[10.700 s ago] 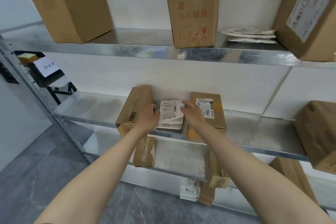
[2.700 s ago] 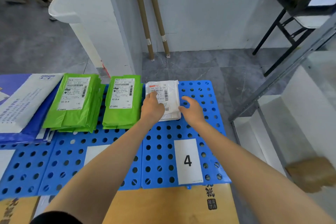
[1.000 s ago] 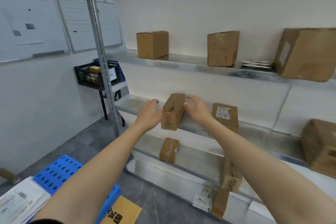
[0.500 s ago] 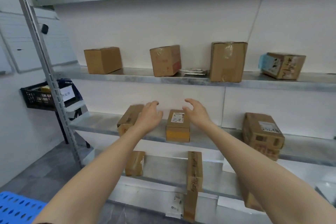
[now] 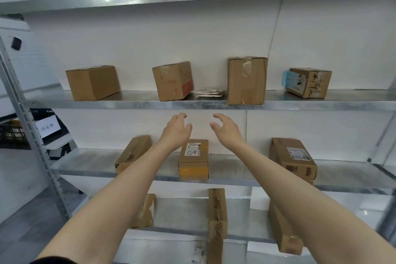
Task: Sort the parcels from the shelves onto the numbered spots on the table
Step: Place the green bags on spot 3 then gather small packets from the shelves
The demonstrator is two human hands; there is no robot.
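Note:
Both arms reach up at a metal shelf rack. My left hand (image 5: 176, 129) and my right hand (image 5: 225, 129) hang side by side with loosely curved fingers, holding nothing, just below the edge of the upper shelf (image 5: 321, 105). On that shelf, above the hands, lies a small stack of flat white parcels (image 5: 207, 93) between a taped brown box (image 5: 172, 81) and a tall brown box (image 5: 246, 80). Below the hands, on the middle shelf, stands a small labelled box (image 5: 193, 159).
More brown boxes stand on the upper shelf at the left (image 5: 92, 82) and right (image 5: 308, 82), on the middle shelf (image 5: 292, 157) and on the lower shelf (image 5: 217, 212). A steel upright (image 5: 27, 135) rises at the left with a black basket (image 5: 15, 133) behind it.
The view has tilted up and closer to the rack. Both empty hands have risen from around the small labelled box on the middle shelf to just under the upper shelf.

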